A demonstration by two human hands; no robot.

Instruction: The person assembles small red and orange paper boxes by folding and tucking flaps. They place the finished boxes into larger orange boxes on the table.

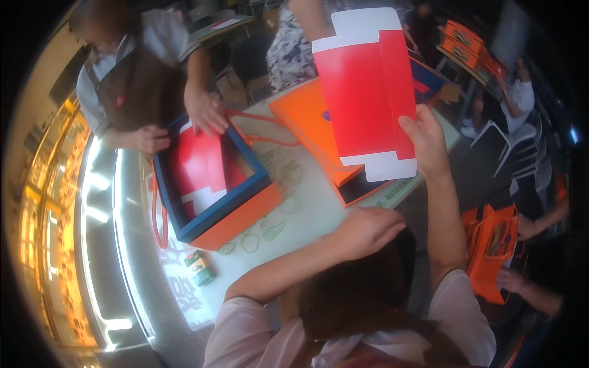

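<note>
My right hand (pixel 424 141) grips the lower right edge of a flat red carton (pixel 359 95) with white end flaps, thumb on its front face. The carton is raised above the table. My left hand (pixel 371 232) is at the table's near edge, below the carton; its fingers are loosely bent and nothing shows in them. Behind the raised carton lies an orange box (pixel 307 116) with a dark inside, partly hidden. To the left, an orange gift box (pixel 242 218) with a blue rim stands open, red cartons (pixel 199 162) inside it.
Across the table (pixel 294 214), a person in a dark apron (pixel 144 89) has both hands at the blue-rimmed box. A small green box (pixel 199 268) sits at the table's left edge. Lit shelves (pixel 58 233) line the left. At right, another person's hands hold an orange bag (pixel 491 251).
</note>
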